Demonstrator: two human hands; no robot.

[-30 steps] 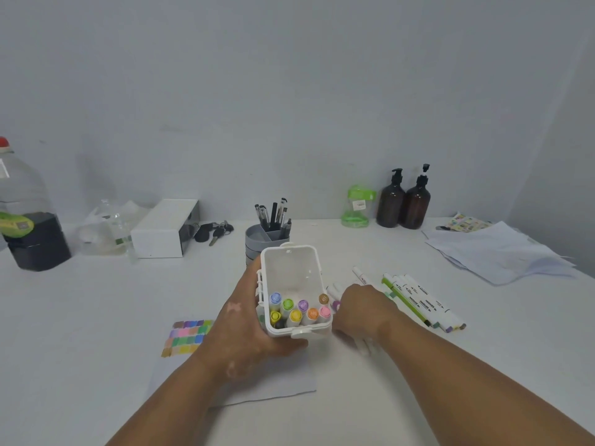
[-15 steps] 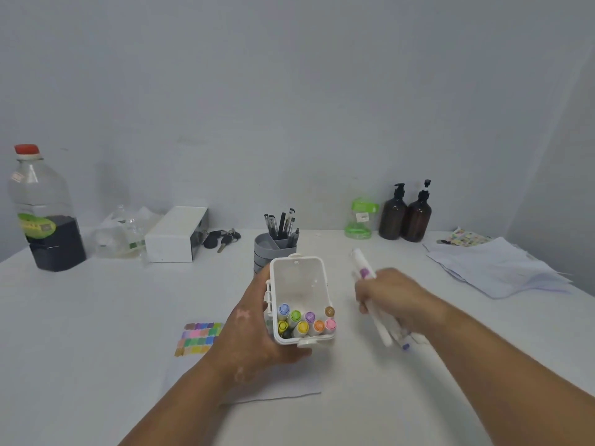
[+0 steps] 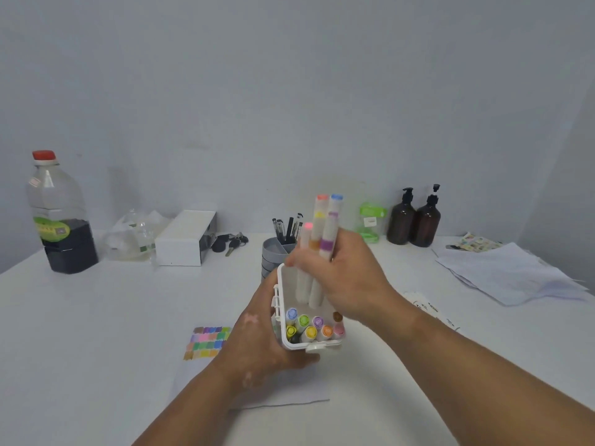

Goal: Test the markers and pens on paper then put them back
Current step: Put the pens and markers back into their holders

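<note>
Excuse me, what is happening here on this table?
A person is putting markers away. The left hand holds a white box above the table, with several capped markers standing at its near end. The right hand grips a bunch of markers whose lower ends are inside the box's free half. A paper with colour test patches lies underneath.

**White marker case** (image 3: 291, 284): open, tilted toward the viewer. Several capped markers (image 3: 310, 331) stand along its near side with coloured caps up. **Marker bundle** (image 3: 325, 235): held upright, lower ends inside the case. **Swatch-covered paper** (image 3: 273, 394): flat at the case's 7 o'clock. **Loose markers** (image 3: 428, 309): at 3 o'clock. **Pens** (image 3: 288, 225): upright in a grey holder (image 3: 272, 252) at 12 o'clock.
</note>
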